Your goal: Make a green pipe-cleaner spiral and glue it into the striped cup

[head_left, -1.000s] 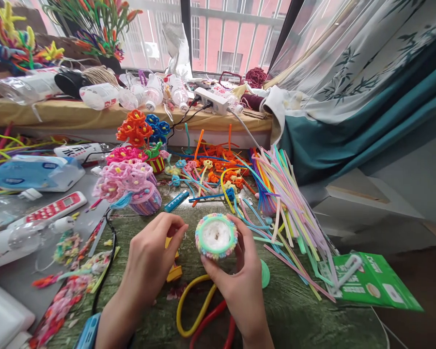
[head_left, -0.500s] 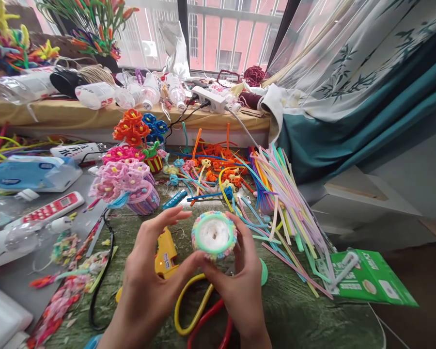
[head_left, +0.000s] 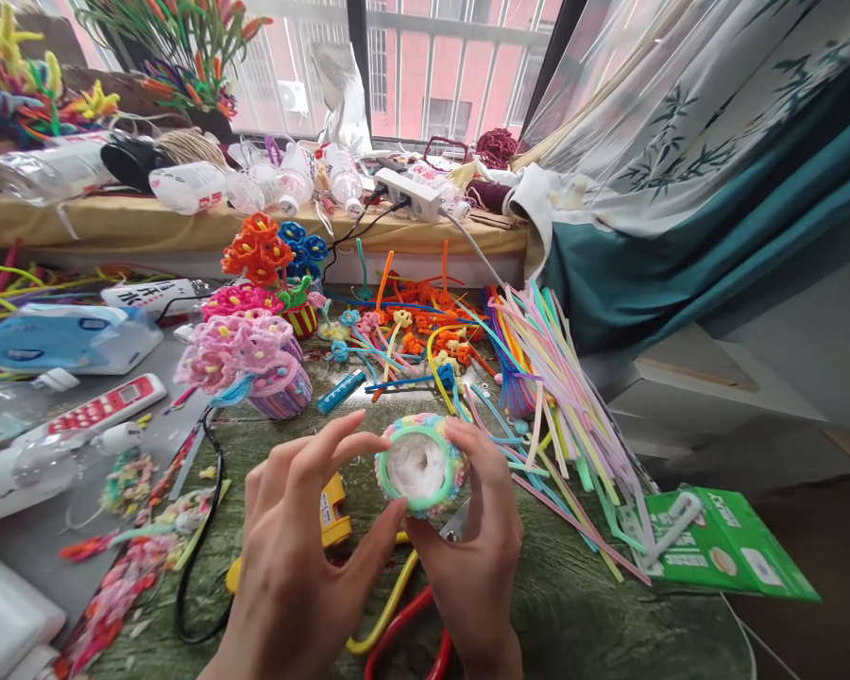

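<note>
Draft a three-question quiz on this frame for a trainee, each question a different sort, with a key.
1. True or false: the right hand has its grip on the round piece.
2. Pick one. What colour is the filling in the round piece?
A. Blue
B. White
C. Orange
3. Which flowers stand nearer the person: the pink flowers or the orange flowers?

Key: 1. True. 2. B. 3. The pink flowers.

Daylight from the window [head_left: 460, 71] (rather washed out), glare on the tabletop [head_left: 609, 623], dim lower right, stretched edges
</note>
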Demonstrator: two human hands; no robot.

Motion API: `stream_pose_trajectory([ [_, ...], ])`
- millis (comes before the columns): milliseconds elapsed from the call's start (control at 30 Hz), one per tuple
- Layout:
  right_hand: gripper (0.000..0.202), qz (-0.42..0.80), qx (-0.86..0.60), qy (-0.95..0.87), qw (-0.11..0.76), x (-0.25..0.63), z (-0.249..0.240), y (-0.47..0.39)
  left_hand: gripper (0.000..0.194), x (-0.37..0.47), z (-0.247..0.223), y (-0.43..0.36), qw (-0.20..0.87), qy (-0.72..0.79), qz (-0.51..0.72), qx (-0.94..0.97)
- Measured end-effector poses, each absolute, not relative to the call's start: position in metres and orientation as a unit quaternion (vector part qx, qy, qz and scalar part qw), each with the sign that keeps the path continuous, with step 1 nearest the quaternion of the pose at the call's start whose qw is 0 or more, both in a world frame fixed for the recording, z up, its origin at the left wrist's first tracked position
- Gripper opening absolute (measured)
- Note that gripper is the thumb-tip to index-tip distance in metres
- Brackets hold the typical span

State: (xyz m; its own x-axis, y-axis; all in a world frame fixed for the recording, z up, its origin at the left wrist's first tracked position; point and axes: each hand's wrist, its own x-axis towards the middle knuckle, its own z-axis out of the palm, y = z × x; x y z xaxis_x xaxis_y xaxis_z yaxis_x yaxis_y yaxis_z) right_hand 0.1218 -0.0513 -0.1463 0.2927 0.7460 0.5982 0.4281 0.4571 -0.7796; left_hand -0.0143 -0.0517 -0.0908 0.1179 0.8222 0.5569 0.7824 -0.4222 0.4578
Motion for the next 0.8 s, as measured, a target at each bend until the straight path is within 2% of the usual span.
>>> stream_pose_trajectory([
  [267,0.052,0.086,-0.503,-0.6,0.616,0.124,-0.149,-0.051,0.056,-0.02,-0.09,-0.052,0.024,0.546,0.361,0.755],
  [800,0.051,0.051,-0.492,-0.633,0.596,0.125,-0.146,-0.052,0.073,-0.026,-0.086,-0.046,0.018,0.533,0.343,0.773],
])
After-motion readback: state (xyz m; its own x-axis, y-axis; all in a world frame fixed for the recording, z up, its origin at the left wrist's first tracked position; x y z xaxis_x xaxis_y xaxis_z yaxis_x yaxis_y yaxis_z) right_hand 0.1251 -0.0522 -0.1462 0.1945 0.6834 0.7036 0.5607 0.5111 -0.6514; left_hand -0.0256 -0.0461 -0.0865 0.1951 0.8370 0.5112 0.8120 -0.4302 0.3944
